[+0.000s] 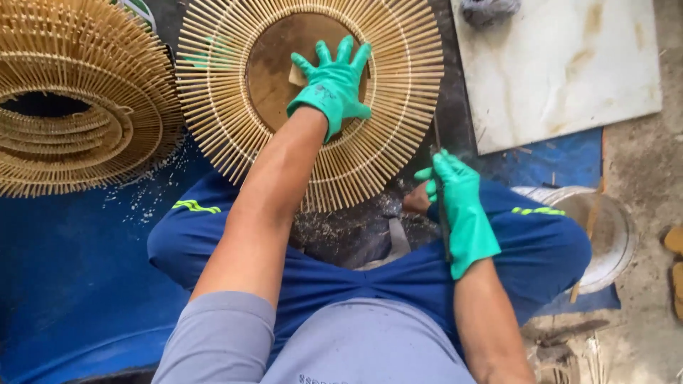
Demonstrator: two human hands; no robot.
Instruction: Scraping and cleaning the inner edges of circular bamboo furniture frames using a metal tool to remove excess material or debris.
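A round frame of radiating bamboo sticks lies in front of me with a brown disc at its centre. My left hand, in a green glove, presses flat on that disc, fingers spread, over a small pale piece. My right hand, also green-gloved, is closed round a thin dark tool that points up toward the frame's lower right rim. I sit with blue shorts and knees spread below the frame.
A stack of similar bamboo frames stands at the left on a blue sheet. A pale stained board lies at the upper right. A round white container with a stick in it sits by my right knee.
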